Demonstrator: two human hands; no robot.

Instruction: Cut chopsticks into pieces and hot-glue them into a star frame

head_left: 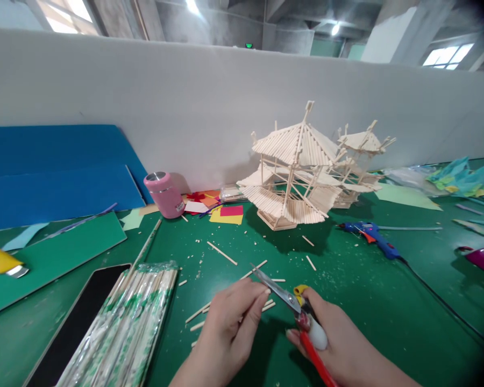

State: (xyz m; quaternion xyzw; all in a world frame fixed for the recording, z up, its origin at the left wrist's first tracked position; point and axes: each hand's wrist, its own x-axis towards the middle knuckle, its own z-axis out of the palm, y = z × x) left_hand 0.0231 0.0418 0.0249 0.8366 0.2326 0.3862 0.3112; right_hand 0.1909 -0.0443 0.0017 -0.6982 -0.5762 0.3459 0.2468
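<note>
Left hand (232, 318): pinched narrow, contents unclear | right hand (341, 329): gripping scissors (281, 294) alongside left fingertips | loose sticks (222, 253): around, beyond left hand | stick pavilion (284, 144): ahead of both

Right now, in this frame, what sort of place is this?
Probably a craft workshop: a stick model and a glue gun are on the green table, and the right hand holds scissors.
</note>
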